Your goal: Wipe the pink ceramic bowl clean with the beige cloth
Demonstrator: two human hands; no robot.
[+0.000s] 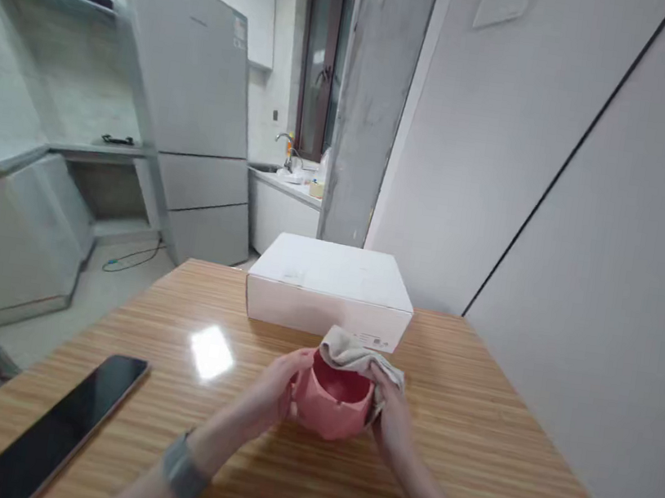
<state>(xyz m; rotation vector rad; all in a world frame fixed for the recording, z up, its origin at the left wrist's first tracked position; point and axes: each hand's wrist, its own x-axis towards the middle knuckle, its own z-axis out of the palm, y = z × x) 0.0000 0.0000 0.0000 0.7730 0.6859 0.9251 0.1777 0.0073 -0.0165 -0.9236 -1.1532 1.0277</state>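
A pink faceted bowl (329,413) is held just above the wooden table, its opening tilted toward the camera. My left hand (279,386) grips the bowl's left side, fingers closed round the rim. On the right side, my right hand (389,409) is closed on a light beige cloth (348,352), which drapes over the back and right rim of the bowl. Part of the cloth hangs down between my right hand and the bowl. The bowl's underside is hidden.
Behind the bowl, a white closed box (330,286) sits on the wooden table (465,449). A black phone (60,429) lies at the table's left front. A pale wall borders the right side; a fridge (189,80) stands beyond, at the back left.
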